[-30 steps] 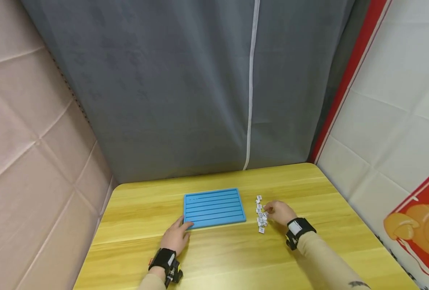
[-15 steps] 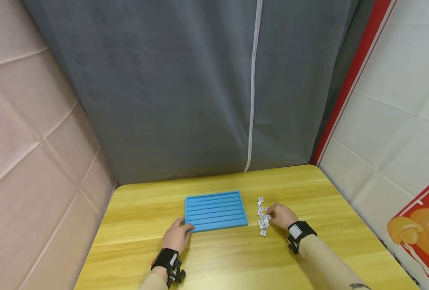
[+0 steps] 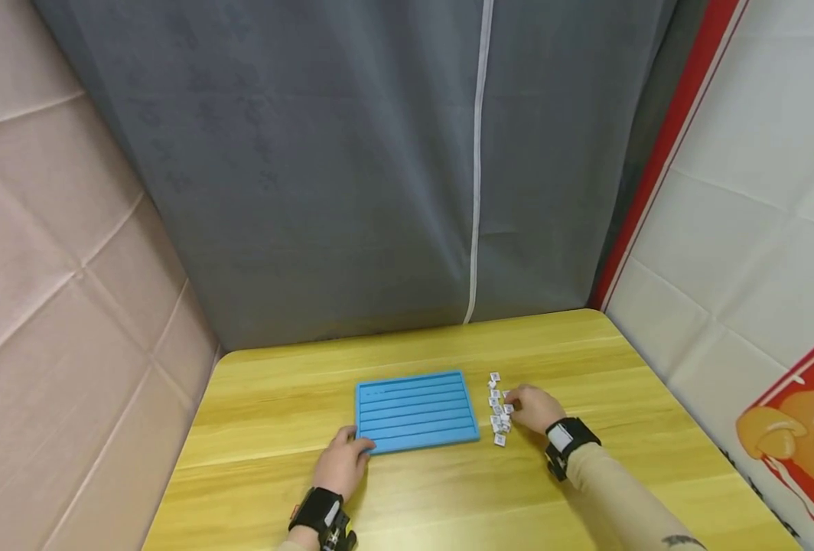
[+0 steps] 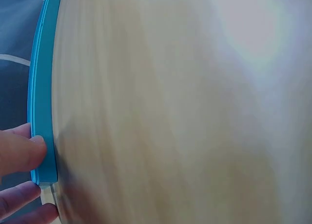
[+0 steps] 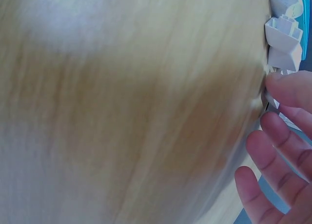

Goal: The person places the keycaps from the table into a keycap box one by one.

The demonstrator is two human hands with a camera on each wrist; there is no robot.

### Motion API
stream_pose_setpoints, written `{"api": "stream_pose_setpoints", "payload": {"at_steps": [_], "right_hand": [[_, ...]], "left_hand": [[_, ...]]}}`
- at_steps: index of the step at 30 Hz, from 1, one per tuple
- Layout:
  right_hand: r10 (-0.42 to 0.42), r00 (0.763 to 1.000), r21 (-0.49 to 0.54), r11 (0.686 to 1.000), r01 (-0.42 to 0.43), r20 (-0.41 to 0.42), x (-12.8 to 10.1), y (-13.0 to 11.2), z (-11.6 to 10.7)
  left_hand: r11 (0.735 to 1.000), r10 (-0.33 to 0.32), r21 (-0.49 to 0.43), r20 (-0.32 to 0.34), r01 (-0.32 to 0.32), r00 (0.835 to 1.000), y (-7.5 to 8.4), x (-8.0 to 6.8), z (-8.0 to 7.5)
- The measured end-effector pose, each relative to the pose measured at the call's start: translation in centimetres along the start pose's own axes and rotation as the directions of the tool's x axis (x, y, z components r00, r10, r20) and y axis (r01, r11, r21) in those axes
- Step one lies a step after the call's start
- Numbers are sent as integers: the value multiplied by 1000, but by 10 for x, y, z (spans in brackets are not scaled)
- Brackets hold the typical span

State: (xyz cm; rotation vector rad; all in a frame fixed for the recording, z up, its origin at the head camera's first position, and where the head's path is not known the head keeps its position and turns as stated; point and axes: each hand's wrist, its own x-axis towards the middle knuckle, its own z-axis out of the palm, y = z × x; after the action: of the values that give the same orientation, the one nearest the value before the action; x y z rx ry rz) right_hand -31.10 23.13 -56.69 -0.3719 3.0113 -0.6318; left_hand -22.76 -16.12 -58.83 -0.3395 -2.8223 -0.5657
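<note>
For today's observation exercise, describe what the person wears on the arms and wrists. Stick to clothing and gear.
Both arms wear long beige sleeves; the right sleeve shows most. Each wrist carries a black strap with a small device: the right wrist strap has a pale rectangular face, and the left wrist strap holds a black unit with small fittings. The hands are bare, with no gloves or rings visible.

Bare tabletop (image 3: 276, 398) left of blue tray (image 3: 417, 412); white tiles (image 3: 498, 413) (loose cluster) crowding its right.

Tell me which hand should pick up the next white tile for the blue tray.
Right. The right hand already rests at the white tiles, fingers touching the pile. The left hand is across at the blue tray, fingers on its near left corner, likely steadying it.
</note>
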Motion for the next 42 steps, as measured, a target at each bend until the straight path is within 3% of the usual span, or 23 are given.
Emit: {"api": "stream_pose_setpoints", "payload": {"at_steps": [13,29,42], "right_hand": [[-14,1000,2,1000,14,-18,0,5,0],[1,1000,101,995,1,-26,-5,-4,-9],[7,999,119,993,-1,-50,-3,-10,-7]], "left_hand": [[1000,17,-10,-25,-18,1000,3,-7,6],[1000,-8,-29,21,9,1000,10,-13,-1],[998,-12,-55,-60,9,998,16,-18,1]]}}
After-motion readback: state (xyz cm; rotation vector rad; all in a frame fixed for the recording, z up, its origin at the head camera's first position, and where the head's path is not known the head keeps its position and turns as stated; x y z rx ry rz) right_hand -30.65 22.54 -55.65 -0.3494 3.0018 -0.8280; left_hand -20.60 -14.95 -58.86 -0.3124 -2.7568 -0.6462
